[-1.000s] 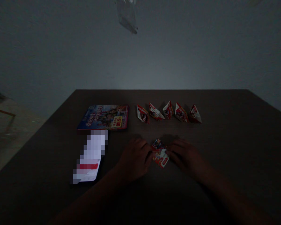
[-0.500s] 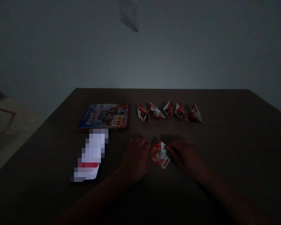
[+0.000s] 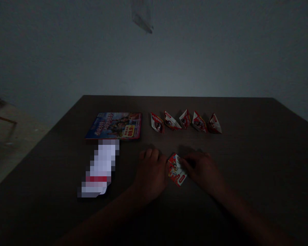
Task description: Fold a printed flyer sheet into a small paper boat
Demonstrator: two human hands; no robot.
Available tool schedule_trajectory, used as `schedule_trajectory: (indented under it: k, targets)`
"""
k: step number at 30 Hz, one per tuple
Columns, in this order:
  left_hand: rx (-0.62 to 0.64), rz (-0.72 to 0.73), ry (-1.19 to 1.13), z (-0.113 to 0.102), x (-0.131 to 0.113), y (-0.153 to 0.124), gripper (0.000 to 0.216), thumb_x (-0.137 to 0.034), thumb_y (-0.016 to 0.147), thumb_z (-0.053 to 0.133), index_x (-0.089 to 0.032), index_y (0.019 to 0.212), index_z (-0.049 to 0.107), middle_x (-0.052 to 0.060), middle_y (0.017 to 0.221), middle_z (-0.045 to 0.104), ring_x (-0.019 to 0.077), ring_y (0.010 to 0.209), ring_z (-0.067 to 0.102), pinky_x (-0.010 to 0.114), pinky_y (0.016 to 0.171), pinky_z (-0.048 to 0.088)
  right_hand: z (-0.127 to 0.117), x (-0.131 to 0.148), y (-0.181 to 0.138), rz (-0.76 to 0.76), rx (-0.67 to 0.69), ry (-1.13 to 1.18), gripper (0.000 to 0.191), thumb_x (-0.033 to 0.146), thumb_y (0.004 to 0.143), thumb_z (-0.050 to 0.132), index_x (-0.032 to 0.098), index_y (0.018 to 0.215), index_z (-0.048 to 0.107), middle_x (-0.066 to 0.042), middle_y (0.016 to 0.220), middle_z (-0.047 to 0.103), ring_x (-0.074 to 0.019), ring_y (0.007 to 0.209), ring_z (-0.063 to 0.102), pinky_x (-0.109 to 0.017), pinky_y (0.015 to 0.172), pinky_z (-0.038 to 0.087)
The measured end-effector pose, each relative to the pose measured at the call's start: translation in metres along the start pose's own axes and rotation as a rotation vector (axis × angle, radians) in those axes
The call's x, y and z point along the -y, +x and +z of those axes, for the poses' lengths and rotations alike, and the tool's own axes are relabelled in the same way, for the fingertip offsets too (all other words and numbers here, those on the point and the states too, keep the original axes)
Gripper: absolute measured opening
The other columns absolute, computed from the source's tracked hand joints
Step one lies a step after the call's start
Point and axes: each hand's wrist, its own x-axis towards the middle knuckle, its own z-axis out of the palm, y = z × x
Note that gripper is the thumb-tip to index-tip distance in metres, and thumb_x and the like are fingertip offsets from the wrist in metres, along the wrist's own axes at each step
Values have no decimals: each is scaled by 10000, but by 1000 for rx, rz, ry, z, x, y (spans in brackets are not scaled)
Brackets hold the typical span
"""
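Observation:
A small folded piece of printed paper (image 3: 178, 171), red and white, lies on the table between my hands. My left hand (image 3: 152, 172) has its fingers curled and holds the paper's left edge by the thumb side. From the other side, my right hand (image 3: 204, 171) pinches the upper right edge, thumb on top; its other fingertips are partly hidden. Behind the hands stand several folded paper boats in a row, red and white like the sheet, among them a left one (image 3: 157, 123), a middle one (image 3: 185, 120) and a right one (image 3: 215, 124).
A colourful flat book or leaflet (image 3: 113, 125) with a yellow price label lies at the left. In front of it rests a lit phone (image 3: 104, 164), its screen blurred. The dark table (image 3: 251, 143) meets a grey wall (image 3: 220, 58). A clear plastic piece (image 3: 142, 17) hangs there.
My right fingers have shifted slightly on the paper's upper right edge. The left fingers have lifted a little and curled. The paper has stayed nearly in place.

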Motion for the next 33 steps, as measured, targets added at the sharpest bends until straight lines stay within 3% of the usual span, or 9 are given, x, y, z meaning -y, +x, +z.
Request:
schedule_trajectory:
  k: [5, 12, 29, 33]
  targets:
    - [14, -25, -16, -1, 0, 1, 267, -292, 919, 401, -151, 838, 612, 111, 899, 558, 261, 870, 460, 453, 770, 363, -2, 2, 1, 56, 19, 32, 222, 321, 867, 526, 220, 761, 693, -36, 746, 732, -196, 638, 658, -319, 603, 435]
    - [19, -50, 5, 0, -1, 1, 283, -307, 919, 401, -140, 850, 619, 114, 907, 559, 272, 896, 459, 469, 804, 355, -3, 5, 2, 140, 30, 21, 248, 364, 859, 528, 222, 779, 715, -35, 735, 739, -211, 631, 677, -315, 573, 448]
    - [63, -116, 11, -3, -4, 3, 274, -332, 908, 415, -159, 873, 625, 97, 930, 540, 259, 931, 451, 420, 803, 331, -2, 10, 2, 154, 17, -90, 220, 362, 854, 534, 227, 762, 680, -16, 733, 712, -191, 665, 648, -288, 596, 376]
    - [54, -80, -30, -2, -3, 2, 236, -275, 899, 423, -197, 1029, 605, 86, 964, 521, 251, 931, 452, 406, 797, 337, -2, 11, 1, 131, 34, -72, 215, 355, 876, 505, 233, 808, 669, -17, 773, 710, -197, 706, 649, -295, 641, 386]
